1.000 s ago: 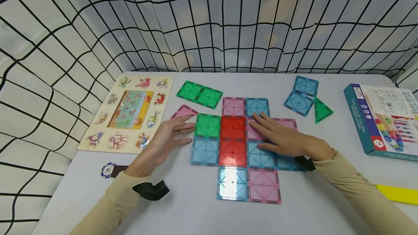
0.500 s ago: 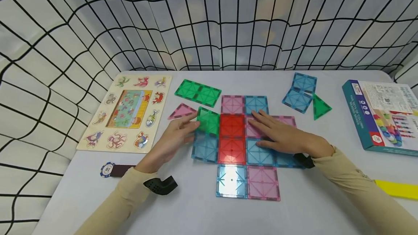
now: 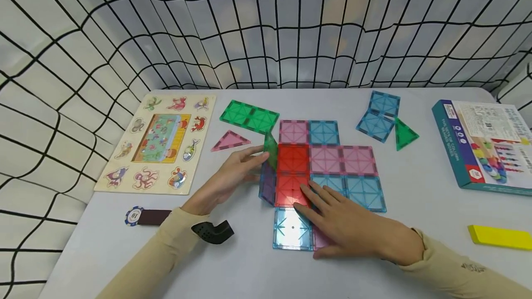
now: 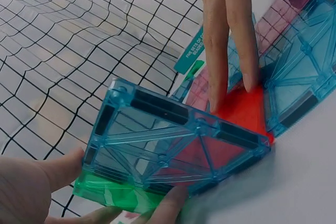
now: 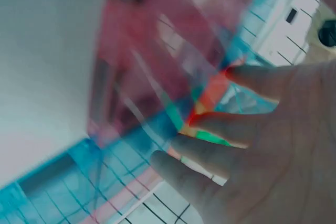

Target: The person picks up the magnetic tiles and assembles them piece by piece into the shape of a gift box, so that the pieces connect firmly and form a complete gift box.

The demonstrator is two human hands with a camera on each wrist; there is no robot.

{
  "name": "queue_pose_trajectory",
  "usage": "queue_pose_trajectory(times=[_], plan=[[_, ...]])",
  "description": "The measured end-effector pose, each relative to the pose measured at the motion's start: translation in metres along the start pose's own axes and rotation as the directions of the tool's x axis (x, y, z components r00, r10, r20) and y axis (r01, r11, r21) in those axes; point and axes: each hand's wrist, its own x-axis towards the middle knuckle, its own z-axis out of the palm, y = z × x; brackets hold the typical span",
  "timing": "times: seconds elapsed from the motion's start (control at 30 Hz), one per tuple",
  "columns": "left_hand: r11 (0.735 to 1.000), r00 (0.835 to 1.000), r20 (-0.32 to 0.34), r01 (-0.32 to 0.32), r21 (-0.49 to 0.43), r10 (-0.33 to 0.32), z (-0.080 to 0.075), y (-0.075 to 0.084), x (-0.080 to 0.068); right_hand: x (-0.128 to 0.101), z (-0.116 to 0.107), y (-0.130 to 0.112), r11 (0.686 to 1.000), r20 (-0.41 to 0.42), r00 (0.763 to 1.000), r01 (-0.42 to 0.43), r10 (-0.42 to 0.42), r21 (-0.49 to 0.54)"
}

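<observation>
While the left grip (image 3: 232, 174) grasps the tilted-up green tile (image 3: 270, 148) and blue tile (image 4: 173, 140) | right grip (image 3: 345, 225) released, fingers flat on red tile (image 3: 291, 188) | table (image 3: 415, 225)

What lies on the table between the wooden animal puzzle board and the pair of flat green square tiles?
Only a pink triangle tile, seen in the head view.

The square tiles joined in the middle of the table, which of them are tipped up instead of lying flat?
The green tile and the blue tile at the layout's left edge, held up by the left hand. The red, pink and other blue squares lie flat.
</observation>
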Motion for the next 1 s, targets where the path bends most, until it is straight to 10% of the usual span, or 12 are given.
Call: queue_pose_trajectory(times=[0.3, 0.53, 0.73, 1.0], plan=[[1.000, 1.000, 0.025, 0.009, 0.004, -0.009, 0.002, 0.001, 0.002, 0.007, 0.007, -0.010, 0.987, -0.032, 0.999, 0.009, -0.014, -0.158], [1.000, 0.999, 0.039, 0.005, 0.006, -0.005, 0.001, 0.002, 0.002, 0.005, 0.003, -0.016, 0.896, -0.130, 0.968, 0.142, -0.214, -0.420], [1.000, 0.998, 0.064, -0.002, -0.003, 0.002, 0.001, 0.004, 0.003, -0.002, -0.022, -0.002, 0.955, -0.256, 0.925, 0.241, -0.280, -0.173], [1.000, 0.998, 0.068, 0.005, 0.008, -0.006, 0.005, 0.003, 0.004, 0.004, -0.040, 0.010, 0.991, -0.270, 0.954, 0.134, -0.130, -0.004]])
